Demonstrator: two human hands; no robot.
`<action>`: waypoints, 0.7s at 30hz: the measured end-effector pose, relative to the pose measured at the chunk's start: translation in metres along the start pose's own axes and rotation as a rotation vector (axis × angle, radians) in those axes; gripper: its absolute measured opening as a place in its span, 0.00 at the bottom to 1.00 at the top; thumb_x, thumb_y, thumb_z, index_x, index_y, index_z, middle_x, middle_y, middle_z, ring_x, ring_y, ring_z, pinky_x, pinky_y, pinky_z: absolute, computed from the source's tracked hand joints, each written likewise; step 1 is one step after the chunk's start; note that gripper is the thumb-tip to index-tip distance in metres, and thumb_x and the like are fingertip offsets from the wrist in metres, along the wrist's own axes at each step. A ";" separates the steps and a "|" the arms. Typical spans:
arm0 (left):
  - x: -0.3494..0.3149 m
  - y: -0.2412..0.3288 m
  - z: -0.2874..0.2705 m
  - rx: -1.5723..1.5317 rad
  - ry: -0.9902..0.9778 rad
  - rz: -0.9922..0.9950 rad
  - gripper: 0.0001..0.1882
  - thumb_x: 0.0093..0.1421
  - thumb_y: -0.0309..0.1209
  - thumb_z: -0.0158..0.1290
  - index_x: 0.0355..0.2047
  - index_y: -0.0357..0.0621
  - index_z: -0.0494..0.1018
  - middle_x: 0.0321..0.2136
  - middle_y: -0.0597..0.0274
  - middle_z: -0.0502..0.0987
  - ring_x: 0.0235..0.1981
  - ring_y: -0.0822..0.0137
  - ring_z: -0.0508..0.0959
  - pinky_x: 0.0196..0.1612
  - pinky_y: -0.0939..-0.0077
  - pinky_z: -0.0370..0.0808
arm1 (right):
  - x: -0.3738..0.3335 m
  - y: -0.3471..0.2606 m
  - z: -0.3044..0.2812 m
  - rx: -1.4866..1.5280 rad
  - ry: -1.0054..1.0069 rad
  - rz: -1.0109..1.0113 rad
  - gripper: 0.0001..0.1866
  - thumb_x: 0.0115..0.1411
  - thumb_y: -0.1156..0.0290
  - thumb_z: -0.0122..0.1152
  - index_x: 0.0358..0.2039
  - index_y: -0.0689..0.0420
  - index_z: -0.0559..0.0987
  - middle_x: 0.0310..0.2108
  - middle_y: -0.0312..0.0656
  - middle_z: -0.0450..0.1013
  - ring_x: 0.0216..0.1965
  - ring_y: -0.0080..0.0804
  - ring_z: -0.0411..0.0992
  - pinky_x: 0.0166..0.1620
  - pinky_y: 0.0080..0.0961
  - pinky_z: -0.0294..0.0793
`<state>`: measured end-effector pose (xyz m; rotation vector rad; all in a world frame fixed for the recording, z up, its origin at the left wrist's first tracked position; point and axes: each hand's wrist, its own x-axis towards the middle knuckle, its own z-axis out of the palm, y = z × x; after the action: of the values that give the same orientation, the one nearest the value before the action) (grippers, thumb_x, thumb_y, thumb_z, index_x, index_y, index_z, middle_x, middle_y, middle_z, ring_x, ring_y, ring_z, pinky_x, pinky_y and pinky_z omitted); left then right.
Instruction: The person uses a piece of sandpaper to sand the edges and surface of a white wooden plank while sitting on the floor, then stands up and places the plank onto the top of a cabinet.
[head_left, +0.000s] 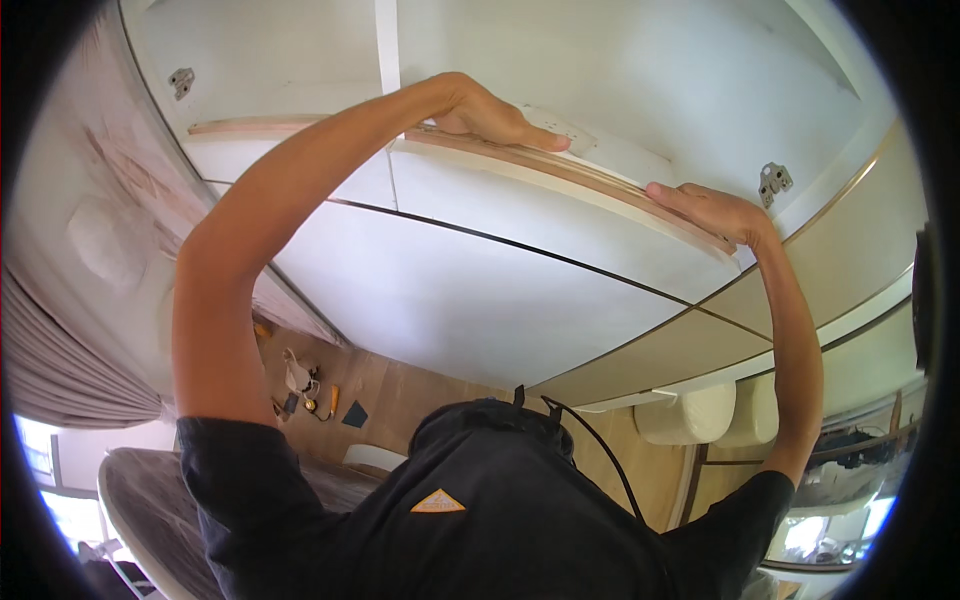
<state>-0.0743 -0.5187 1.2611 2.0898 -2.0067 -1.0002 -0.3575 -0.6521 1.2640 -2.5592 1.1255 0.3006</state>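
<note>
A long pale wooden strip (600, 183) lies along the front edge of an open white cabinet compartment (610, 60). My left hand (487, 115) grips it toward its left part, thumb stretched along the top and the other fingers mostly hidden. At the strip's right end my right hand (712, 212) holds on, its thumb pointing left over the edge and its fingers largely out of sight. Below the strip is a white panel (520, 195), with a larger white door (460, 290) under a dark gap.
Metal hinges (775, 184) sit on the compartment's side walls. A second wooden edge (250, 126) continues left of the divider (388, 45). Tools and scraps (312, 388) lie on the wooden floor at lower left. A grey curtain (75, 355) hangs at left; a white rounded seat (685, 415) stands at right.
</note>
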 end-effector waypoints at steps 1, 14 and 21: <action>0.000 0.001 -0.001 -0.016 -0.019 -0.011 0.60 0.53 0.77 0.37 0.66 0.35 0.56 0.68 0.39 0.51 0.70 0.46 0.48 0.68 0.54 0.50 | 0.001 0.004 0.006 -0.016 0.114 0.032 0.50 0.56 0.23 0.39 0.46 0.65 0.79 0.44 0.53 0.76 0.48 0.40 0.72 0.52 0.32 0.69; 0.015 0.004 0.007 0.132 0.029 0.151 0.44 0.63 0.68 0.34 0.55 0.39 0.73 0.52 0.43 0.74 0.55 0.53 0.71 0.59 0.59 0.65 | 0.011 0.019 0.020 0.044 0.345 -0.305 0.33 0.67 0.43 0.41 0.29 0.63 0.79 0.24 0.49 0.72 0.27 0.44 0.70 0.36 0.35 0.70; 0.032 -0.020 -0.012 0.626 0.591 0.362 0.25 0.71 0.52 0.34 0.52 0.53 0.74 0.44 0.54 0.78 0.46 0.52 0.75 0.50 0.56 0.70 | 0.044 0.019 0.012 0.030 0.776 -0.538 0.18 0.68 0.63 0.45 0.46 0.60 0.79 0.40 0.51 0.78 0.42 0.46 0.77 0.44 0.36 0.74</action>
<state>-0.0527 -0.5494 1.2484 1.7991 -2.3761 0.3213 -0.3432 -0.6894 1.2344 -2.8780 0.5583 -0.8890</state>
